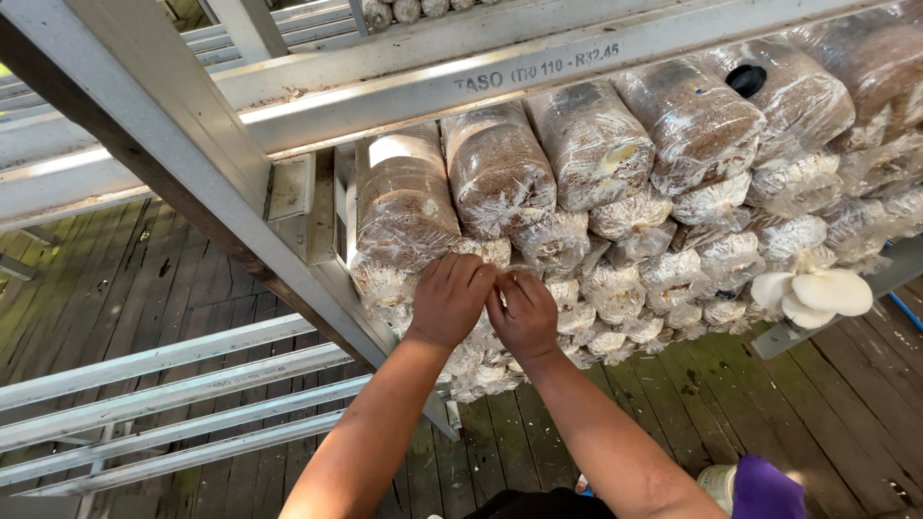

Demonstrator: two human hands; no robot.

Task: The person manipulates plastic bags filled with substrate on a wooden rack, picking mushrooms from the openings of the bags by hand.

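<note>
Both hands meet at the centre of the frame, pressed against a stack of plastic-wrapped mushroom bags [615,192] lying on their sides on a metal rack [385,86]. The left hand [450,300] has its fingers [471,274] curled and pinched on the mouth of one bag [490,252] in the second row of the stack, just below the large brown bag at the left end. The right hand [524,312] lies touching the left, its fingers [514,286] also bent inward and closed on the same bag mouth; the exact grip is hidden behind the knuckles. The bags above are packed with brown substrate marked with white patches, and the lower rows show their white, crumpled ends facing the camera. At the right of the frame a cluster of pale oyster mushrooms [815,293] sprouts from a bag end, well apart from the hands. A black round cap [746,79] shows on a bag in the upper right. Grey metal beams [163,384] cross the lower left over a weathered wooden floor [788,404]. A purple cloth [766,488] sits at the bottom right edge.
</note>
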